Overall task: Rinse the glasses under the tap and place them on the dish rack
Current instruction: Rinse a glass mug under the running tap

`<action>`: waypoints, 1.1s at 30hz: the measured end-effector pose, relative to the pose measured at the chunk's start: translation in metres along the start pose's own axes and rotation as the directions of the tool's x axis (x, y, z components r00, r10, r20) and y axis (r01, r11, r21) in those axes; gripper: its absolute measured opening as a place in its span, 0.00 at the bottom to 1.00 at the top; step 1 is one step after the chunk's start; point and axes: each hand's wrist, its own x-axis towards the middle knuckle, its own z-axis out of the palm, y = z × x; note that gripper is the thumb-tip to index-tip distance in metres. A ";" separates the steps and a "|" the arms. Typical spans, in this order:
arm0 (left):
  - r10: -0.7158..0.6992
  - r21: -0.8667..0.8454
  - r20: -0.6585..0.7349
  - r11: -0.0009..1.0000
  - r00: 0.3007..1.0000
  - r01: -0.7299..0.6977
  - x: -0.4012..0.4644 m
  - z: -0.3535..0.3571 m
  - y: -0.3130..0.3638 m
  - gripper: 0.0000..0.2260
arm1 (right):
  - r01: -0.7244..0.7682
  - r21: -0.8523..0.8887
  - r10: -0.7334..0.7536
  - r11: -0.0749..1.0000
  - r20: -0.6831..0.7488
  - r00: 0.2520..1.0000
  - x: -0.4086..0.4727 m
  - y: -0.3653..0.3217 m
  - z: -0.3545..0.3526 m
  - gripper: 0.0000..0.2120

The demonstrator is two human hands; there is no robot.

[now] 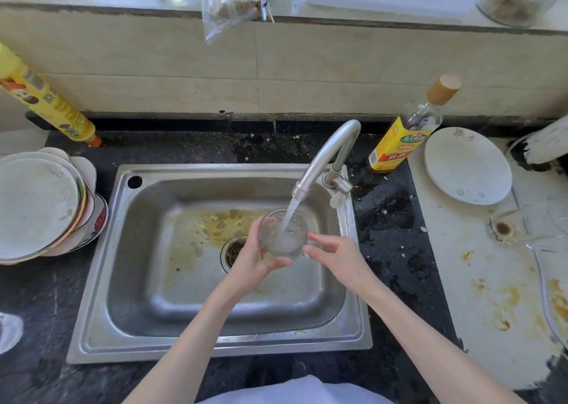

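A clear glass mug is held upright over the steel sink, right under the spout of the curved tap. Water streams from the tap into the mug and foams at its bottom. My left hand cups the mug from the left and below. My right hand grips the mug's handle on its right side. More clear glasses lie on their sides on the stained white drying board to the right.
A stack of dirty plates sits left of the sink. A yellow bottle leans at the back left. An oil bottle stands beside the tap, with a white plate to its right. Another glass shows at the left edge.
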 end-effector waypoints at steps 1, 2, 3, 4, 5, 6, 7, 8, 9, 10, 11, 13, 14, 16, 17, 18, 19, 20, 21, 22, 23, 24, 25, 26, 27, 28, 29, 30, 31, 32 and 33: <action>-0.011 -0.030 0.002 1.000 1.000 0.011 0.000 0.002 0.000 0.37 | 0.005 -0.017 -0.006 1.000 -0.019 1.000 0.001 0.000 -0.001 0.16; -0.018 -0.060 0.000 0.998 1.000 0.018 0.001 0.004 0.001 0.36 | 0.014 -0.030 -0.015 0.999 -0.032 0.999 0.001 0.001 -0.003 0.16; -0.021 -0.086 -0.004 0.996 1.000 0.020 0.001 0.007 0.000 0.35 | 0.024 -0.040 -0.025 0.999 -0.042 0.999 0.001 0.001 -0.003 0.16; -0.019 -0.109 -0.003 0.994 1.000 0.018 0.001 0.009 0.000 0.35 | 0.036 -0.048 -0.039 0.998 -0.050 0.998 0.000 0.000 -0.003 0.16; -0.014 -0.125 -0.004 0.992 1.000 0.013 0.002 0.010 0.000 0.35 | 0.047 -0.053 -0.050 0.997 -0.062 0.997 -0.001 -0.001 -0.003 0.16; -0.007 -0.136 -0.003 0.991 1.000 0.006 0.002 0.012 0.000 0.36 | 0.056 -0.056 -0.060 0.997 -0.072 0.996 -0.003 -0.003 -0.004 0.16; 0.004 -0.142 -0.006 0.990 1.000 -0.005 0.003 0.013 0.001 0.36 | 0.063 -0.055 -0.068 0.996 -0.078 0.995 -0.005 -0.005 -0.004 0.16; 0.012 -0.140 -0.010 0.990 1.000 -0.013 0.003 0.013 0.002 0.36 | 0.069 -0.055 -0.073 0.996 -0.078 0.994 -0.007 -0.007 -0.005 0.17; 0.021 -0.138 -0.013 0.990 1.000 -0.023 0.003 0.014 0.005 0.35 | 0.076 -0.055 -0.080 0.996 -0.075 0.994 -0.009 -0.008 -0.006 0.17; 0.026 -0.131 -0.017 0.991 1.000 -0.028 0.003 0.014 0.007 0.34 | 0.085 -0.058 -0.090 0.995 -0.072 0.993 -0.010 -0.009 -0.006 0.18; 0.033 -0.120 -0.022 0.992 0.999 -0.035 0.004 0.015 0.009 0.33 | 0.099 -0.060 -0.103 0.993 -0.071 0.992 -0.010 -0.008 -0.006 0.18; 0.054 -0.083 -0.036 0.995 0.998 -0.057 0.003 0.015 0.010 0.34 | 0.134 -0.078 -0.140 0.988 -0.074 0.987 -0.012 -0.007 -0.006 0.19; 0.066 -0.063 -0.044 0.996 0.997 -0.069 0.002 0.015 0.009 0.34 | 0.145 -0.088 -0.152 0.985 -0.070 0.986 -0.013 -0.006 -0.006 0.19; 0.089 -0.034 -0.062 0.995 0.994 -0.091 0.001 0.015 0.008 0.36 | 0.154 -0.105 -0.162 0.982 -0.062 0.985 -0.013 -0.004 -0.004 0.20; 0.105 -0.011 -0.075 0.994 0.992 -0.106 0.000 0.014 0.007 0.36 | 0.154 -0.107 -0.161 0.982 -0.059 0.985 -0.013 -0.003 -0.002 0.20; 0.126 0.020 -0.088 0.992 0.988 -0.125 -0.001 0.013 0.007 0.36 | 0.151 -0.102 -0.157 0.983 -0.058 0.986 -0.012 -0.003 -0.001 0.19; 0.148 0.054 -0.098 0.988 0.984 -0.143 -0.001 0.011 0.008 0.36 | 0.144 -0.082 -0.149 0.986 -0.056 0.987 -0.010 -0.003 0.000 0.19; 0.168 0.082 -0.103 0.984 0.980 -0.160 -0.001 0.009 0.009 0.36 | 0.136 -0.051 -0.138 0.989 -0.049 0.989 -0.008 -0.004 0.001 0.18; 0.180 0.107 -0.101 0.980 0.978 -0.170 0.000 0.005 0.010 0.36 | 0.127 -0.016 -0.127 0.992 -0.036 0.991 -0.006 -0.005 0.002 0.17; 0.181 0.132 -0.100 0.977 0.978 -0.168 0.000 0.000 0.012 0.36 | 0.121 0.015 -0.120 0.993 -0.022 0.993 -0.003 -0.008 0.003 0.17; 0.168 0.146 -0.096 0.977 0.981 -0.153 0.000 -0.004 0.015 0.36 | 0.110 0.047 -0.110 0.993 -0.007 0.994 -0.001 -0.010 0.004 0.16; 0.142 0.139 -0.087 0.982 0.986 -0.129 -0.001 -0.008 0.019 0.36 | 0.087 0.088 -0.088 0.992 0.008 0.996 0.002 -0.012 0.004 0.15; 0.113 0.113 -0.073 0.988 0.991 -0.104 -0.002 -0.011 0.021 0.36 | 0.050 0.135 -0.055 0.990 0.030 0.998 0.004 -0.013 0.005 0.14; 0.078 0.090 -0.061 0.993 0.995 -0.072 -0.004 -0.014 0.021 0.37 | 0.004 0.186 -0.016 0.983 0.061 0.998 0.007 -0.014 0.005 0.13; 0.042 0.082 -0.058 0.996 0.997 -0.037 -0.005 -0.015 0.022 0.38 | -0.047 0.240 0.024 0.970 0.097 0.995 0.010 -0.015 0.006 0.12; 0.005 0.101 -0.066 0.995 0.998 0.001 -0.006 -0.017 0.022 0.41 | -0.102 0.291 0.066 0.951 0.130 0.989 0.013 -0.015 0.006 0.11; -0.033 0.133 -0.077 0.990 0.996 0.043 -0.007 -0.018 0.022 0.43 | -0.156 0.329 0.109 0.932 0.157 0.982 0.015 -0.015 0.007 0.10; -0.076 0.160 -0.083 0.983 0.994 0.089 -0.007 -0.019 0.022 0.45 | -0.209 0.356 0.152 0.911 0.182 0.972 0.016 -0.016 0.008 0.10; -0.121 0.178 -0.081 0.975 0.989 0.134 -0.007 -0.019 0.022 0.46 | -0.265 0.381 0.196 0.886 0.209 0.958 0.017 -0.017 0.008 0.09; -0.154 0.186 -0.068 0.969 0.986 0.164 -0.008 -0.018 0.022 0.47 | -0.328 0.401 0.247 0.856 0.241 0.939 0.018 -0.019 0.007 0.09; -0.182 0.186 -0.049 0.964 0.982 0.188 -0.009 -0.018 0.022 0.46 | -0.397 0.407 0.302 0.823 0.278 0.912 0.020 -0.020 0.006 0.09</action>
